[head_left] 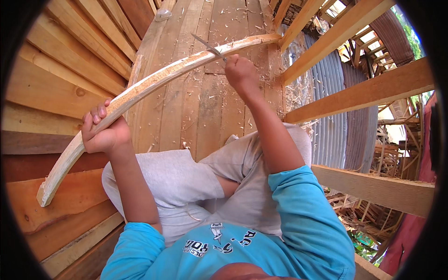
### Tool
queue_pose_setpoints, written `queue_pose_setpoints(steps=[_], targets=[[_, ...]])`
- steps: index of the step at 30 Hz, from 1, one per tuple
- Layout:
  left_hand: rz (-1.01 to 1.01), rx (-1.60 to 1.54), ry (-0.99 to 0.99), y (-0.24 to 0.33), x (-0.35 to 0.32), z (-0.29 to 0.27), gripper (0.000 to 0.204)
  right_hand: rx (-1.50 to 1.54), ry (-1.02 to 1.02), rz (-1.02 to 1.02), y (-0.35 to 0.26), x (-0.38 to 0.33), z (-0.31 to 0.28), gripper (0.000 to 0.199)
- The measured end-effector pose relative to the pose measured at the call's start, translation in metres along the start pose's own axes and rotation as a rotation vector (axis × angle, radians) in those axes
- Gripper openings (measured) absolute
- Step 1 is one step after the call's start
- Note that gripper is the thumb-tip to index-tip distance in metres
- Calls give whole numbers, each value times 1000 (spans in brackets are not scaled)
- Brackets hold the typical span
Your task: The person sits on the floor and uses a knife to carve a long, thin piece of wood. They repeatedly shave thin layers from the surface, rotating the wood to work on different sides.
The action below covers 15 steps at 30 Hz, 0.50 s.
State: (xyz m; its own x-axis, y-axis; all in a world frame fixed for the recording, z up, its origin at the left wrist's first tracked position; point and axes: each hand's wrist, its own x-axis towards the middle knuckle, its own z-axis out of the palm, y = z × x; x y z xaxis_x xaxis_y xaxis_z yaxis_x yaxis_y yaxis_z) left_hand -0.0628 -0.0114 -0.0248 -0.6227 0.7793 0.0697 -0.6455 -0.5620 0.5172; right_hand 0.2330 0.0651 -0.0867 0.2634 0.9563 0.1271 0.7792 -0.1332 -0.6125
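A long pole of pale wood runs from the lower left up to the far right, appearing curved in this wide view. Its upper face looks freshly shaved. My left hand is wrapped round the pole near its closer end, fingers over the top. In my right hand is a knife, gripped by a handle that my fingers hide. The blade lies across the pole toward its far end and points up and left. The pole's far tip meets the wooden railing on the right.
Wood shavings lie scattered over the plank floor. A wall of boards rises on the left. Wooden rails line the right side, with corrugated metal sheets beyond. A small clear container sits at the far left.
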Motion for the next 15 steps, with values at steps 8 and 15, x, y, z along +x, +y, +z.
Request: queue_pose_setpoints(steps=[8, 15], targets=[[-2, 18, 45, -6, 1, -2, 23, -44, -148, 3, -39, -21, 3, 55], [-28, -9, 8, -3, -3, 5, 22, 73, 146, 325, 70, 47, -3, 57]])
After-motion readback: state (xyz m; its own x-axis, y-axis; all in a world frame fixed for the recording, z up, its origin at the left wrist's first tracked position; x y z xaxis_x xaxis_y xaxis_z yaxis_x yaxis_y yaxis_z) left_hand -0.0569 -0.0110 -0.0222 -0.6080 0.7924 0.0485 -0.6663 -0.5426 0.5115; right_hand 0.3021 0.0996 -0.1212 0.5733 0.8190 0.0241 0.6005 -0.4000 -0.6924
